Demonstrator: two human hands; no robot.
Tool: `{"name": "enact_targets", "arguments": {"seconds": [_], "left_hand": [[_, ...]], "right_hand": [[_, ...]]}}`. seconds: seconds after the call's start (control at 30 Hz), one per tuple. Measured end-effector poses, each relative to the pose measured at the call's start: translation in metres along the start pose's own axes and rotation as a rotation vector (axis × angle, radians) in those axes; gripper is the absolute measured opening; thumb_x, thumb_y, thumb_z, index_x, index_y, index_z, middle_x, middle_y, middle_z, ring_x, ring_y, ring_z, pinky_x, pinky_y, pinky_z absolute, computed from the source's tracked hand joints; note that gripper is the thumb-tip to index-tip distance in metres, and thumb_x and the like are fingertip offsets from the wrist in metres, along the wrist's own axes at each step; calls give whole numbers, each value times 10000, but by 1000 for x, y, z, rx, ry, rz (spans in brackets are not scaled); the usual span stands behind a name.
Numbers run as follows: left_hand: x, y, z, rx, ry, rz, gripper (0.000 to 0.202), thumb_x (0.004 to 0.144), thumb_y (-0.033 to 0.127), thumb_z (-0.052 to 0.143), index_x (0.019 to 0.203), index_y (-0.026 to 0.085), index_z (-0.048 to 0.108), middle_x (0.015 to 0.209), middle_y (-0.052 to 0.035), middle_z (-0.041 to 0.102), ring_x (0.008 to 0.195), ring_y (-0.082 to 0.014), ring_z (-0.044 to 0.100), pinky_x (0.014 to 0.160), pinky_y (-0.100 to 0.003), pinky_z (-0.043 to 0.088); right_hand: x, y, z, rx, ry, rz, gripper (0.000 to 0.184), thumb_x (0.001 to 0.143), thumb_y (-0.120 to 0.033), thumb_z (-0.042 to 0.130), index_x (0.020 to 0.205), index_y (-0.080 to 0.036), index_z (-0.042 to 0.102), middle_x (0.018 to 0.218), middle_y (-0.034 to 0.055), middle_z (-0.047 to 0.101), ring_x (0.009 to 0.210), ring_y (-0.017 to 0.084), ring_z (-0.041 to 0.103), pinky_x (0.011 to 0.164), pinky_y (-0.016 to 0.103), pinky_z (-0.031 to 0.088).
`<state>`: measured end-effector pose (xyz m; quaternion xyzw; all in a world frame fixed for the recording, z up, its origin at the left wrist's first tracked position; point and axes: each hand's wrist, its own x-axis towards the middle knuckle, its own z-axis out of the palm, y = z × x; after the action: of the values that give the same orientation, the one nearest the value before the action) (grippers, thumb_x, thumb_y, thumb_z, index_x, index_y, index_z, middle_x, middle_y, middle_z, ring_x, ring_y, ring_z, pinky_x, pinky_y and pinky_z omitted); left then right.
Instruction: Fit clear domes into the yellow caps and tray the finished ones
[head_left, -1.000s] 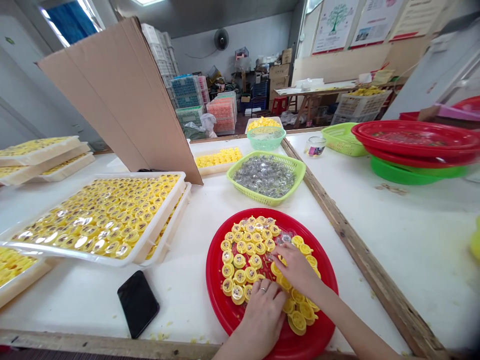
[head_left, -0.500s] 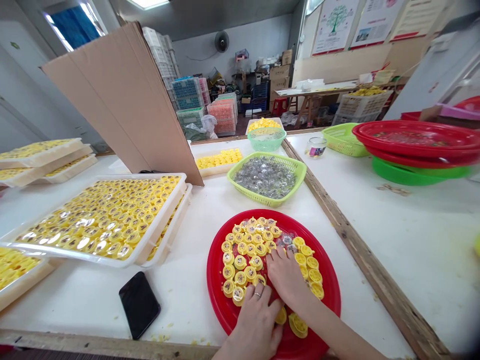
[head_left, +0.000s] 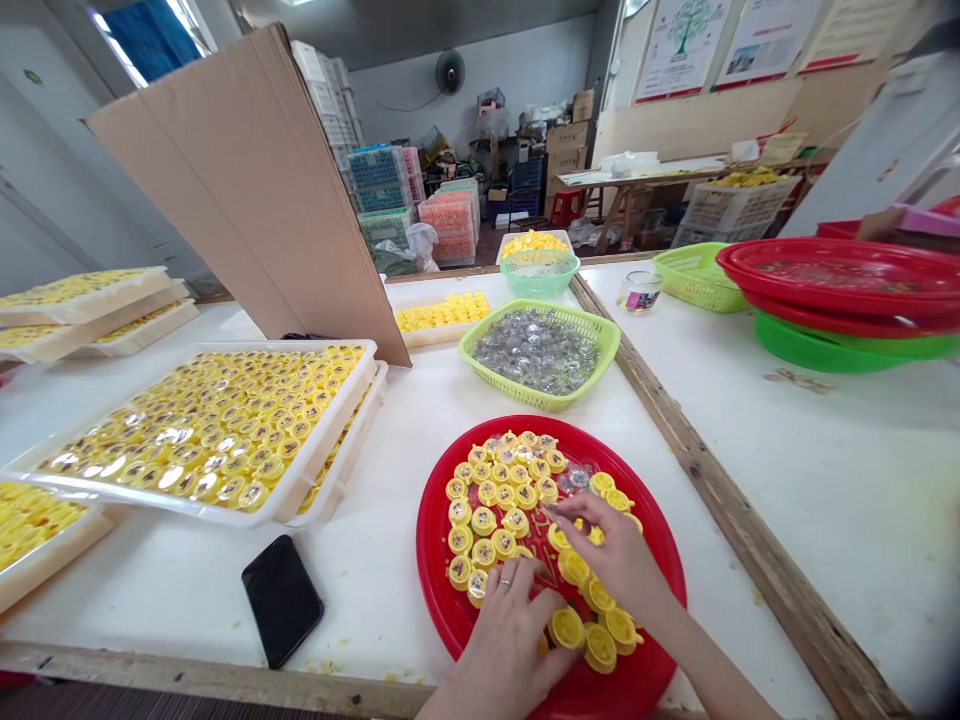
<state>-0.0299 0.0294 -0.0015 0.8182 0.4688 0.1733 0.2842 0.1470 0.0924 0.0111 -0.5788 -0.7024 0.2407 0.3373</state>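
Observation:
A round red tray [head_left: 450,610] lies in front of me with several small yellow caps [head_left: 491,490] spread over it. My left hand [head_left: 510,625], a ring on one finger, rests palm down on the near part of the tray, its fingers bent and its thumb against a yellow cap [head_left: 566,627]. My right hand [head_left: 619,555] lies to its right, over more yellow caps, with its fingers curled and the fingertips pointing left at the caps in the middle. A few clear pieces [head_left: 574,478] lie at the tray's far side.
A green basket [head_left: 600,345] of clear pieces stands behind the red tray. White trays [head_left: 330,455] of filled yellow caps lie to the left, a black phone [head_left: 283,598] near the front edge. A cardboard sheet [head_left: 247,190] leans behind. Stacked red and green trays [head_left: 840,290] sit at right.
My right hand pulled back toward me over the caps, then reached out to the right again. My left hand slid slightly nearer, its thumb now against a cap.

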Motion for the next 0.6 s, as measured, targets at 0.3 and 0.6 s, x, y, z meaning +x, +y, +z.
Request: {"name": "enact_targets", "arguments": {"seconds": [0.3,0.6], "left_hand": [[11,6,-18,-286,173,-13,344,764,288,784,1066,208,640,1030,-65,687,986,-248,599,899,-394,463],[9,11,-23,-373,211,47,372,816,487,670,1083,229,684,1010,-93,670,946,-234,618,848,-348,486]], "right_hand": [[-61,-12,-21,1195,-181,759,264,706,-400,823,767,-194,668,672,-33,591,578,71,516,559,173,447],[-64,-18,-18,803,-79,309,306,840,-402,694,1122,-302,633,936,22,689,853,177,672,699,268,584]]}}
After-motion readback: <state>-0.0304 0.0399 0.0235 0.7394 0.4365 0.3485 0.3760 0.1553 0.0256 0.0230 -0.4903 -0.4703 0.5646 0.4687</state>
